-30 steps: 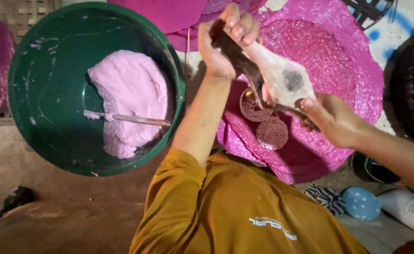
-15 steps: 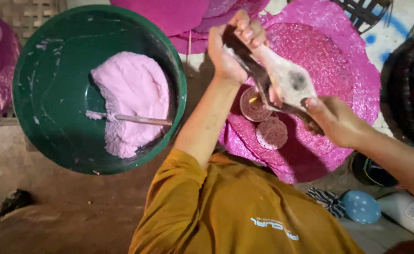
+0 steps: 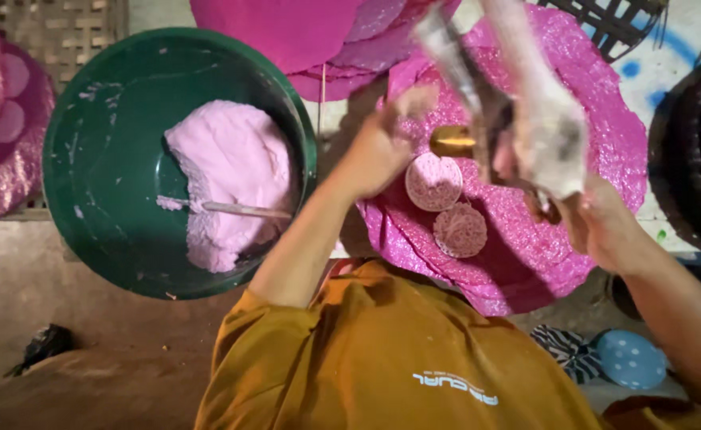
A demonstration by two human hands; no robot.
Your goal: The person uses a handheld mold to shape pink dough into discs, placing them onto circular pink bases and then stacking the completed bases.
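Both hands' grip closed on a blurred hinged press [image 3: 526, 119]: left hand [image 3: 382, 151], right hand [image 3: 605, 223], above 2 pink discs [image 3: 446, 207].

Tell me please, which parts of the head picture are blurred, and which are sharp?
In the head view, the pale floured tool and both hands, left and right, are smeared by motion blur. The green basin, the pink dough in it and the two small pink discs stay sharp. The corners are dim.
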